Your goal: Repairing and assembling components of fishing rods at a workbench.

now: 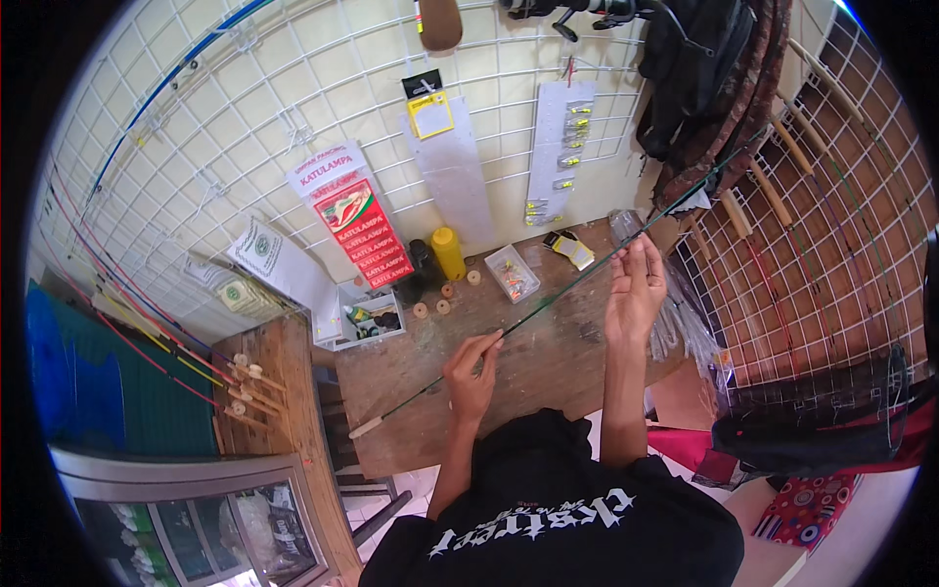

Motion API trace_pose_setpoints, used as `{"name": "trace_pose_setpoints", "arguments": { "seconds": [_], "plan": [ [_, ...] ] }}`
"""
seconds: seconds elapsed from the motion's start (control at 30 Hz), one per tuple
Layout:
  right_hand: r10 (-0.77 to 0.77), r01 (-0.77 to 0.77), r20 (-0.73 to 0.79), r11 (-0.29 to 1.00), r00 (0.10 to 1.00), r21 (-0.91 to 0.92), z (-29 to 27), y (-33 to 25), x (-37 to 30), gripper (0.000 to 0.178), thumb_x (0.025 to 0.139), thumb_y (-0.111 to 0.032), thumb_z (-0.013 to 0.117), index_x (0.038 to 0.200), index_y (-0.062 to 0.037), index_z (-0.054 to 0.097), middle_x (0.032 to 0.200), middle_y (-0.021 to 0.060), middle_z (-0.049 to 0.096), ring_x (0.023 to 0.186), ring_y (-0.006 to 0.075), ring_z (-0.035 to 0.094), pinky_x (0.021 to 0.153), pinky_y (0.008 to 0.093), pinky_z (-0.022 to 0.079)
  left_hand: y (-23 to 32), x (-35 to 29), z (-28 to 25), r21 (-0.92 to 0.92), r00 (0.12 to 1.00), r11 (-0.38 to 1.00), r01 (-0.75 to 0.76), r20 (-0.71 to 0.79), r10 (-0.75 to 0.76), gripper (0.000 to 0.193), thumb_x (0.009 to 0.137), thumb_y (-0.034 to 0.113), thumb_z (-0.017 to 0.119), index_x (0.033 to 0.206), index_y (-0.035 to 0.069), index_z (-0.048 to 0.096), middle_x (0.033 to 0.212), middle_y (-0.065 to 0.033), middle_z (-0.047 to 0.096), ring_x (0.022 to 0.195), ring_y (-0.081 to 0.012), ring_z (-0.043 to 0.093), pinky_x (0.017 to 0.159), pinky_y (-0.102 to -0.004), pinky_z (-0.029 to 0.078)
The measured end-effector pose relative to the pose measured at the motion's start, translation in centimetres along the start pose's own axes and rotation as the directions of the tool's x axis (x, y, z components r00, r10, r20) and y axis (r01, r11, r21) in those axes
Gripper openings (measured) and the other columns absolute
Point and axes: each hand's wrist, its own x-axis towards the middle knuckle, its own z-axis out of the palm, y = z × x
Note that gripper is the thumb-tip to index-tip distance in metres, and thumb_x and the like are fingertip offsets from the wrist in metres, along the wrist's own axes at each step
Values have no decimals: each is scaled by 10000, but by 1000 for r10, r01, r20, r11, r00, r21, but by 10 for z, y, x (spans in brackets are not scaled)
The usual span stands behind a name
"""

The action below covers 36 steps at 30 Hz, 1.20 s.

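Observation:
A long thin dark-green fishing rod (558,292) runs diagonally over the wooden workbench (391,377), from its pale butt end at the lower left up toward the upper right. My left hand (472,372) grips the rod near its lower part. My right hand (636,289) is raised higher along the rod, fingers pinching it where a clear plastic sleeve (626,227) lies close by. Both forearms come up from the lower edge over my black shirt.
On the bench stand a yellow bottle (449,251), a black bottle (424,266), a clear tackle box (512,273), small round corks (443,305) and a white tray (364,318). A white wire grid (245,127) holds hanging packets. More rods lean at left and right.

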Motion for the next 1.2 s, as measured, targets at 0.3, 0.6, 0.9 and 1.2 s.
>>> {"name": "trace_pose_setpoints", "arguments": {
  "seconds": [0.3,0.6,0.9,1.2],
  "plan": [
    [9,-8,13,998,1000,-58,-8,-6,7,210,918,-99,613,1114,-24,606,942,7,627,827,88,588,770,227,507,0,-1,1,-52,999,999,15,34,-13,179,815,-38,663,983,13,699,840,-113,671,696,-162,630,636,-266,490],
    [171,-170,79,985,982,-27,-22,-17,13,171,899,-98,639,1061,-52,613,945,19,636,854,120,598,828,281,498,-5,-4,-1,-65,997,997,36,65,-32,191,812,-41,661,988,20,700,848,-108,670,704,-166,637,638,-264,488],
    [50,-44,48,991,998,-128,-38,-17,16,100,901,-76,629,989,-60,584,920,27,616,850,136,595,819,290,492,-9,-4,-1,-106,986,994,-4,168,22,235,813,-66,638,1020,27,699,866,-110,669,749,-192,664,654,-289,508],
    [8,-5,26,991,1000,-132,-65,-17,27,148,892,-96,645,997,-40,556,969,78,609,926,221,611,900,367,504,5,1,-3,-106,968,994,8,249,19,282,807,-84,622,1053,37,691,875,-107,669,763,-191,669,660,-288,507]
  ]
}}
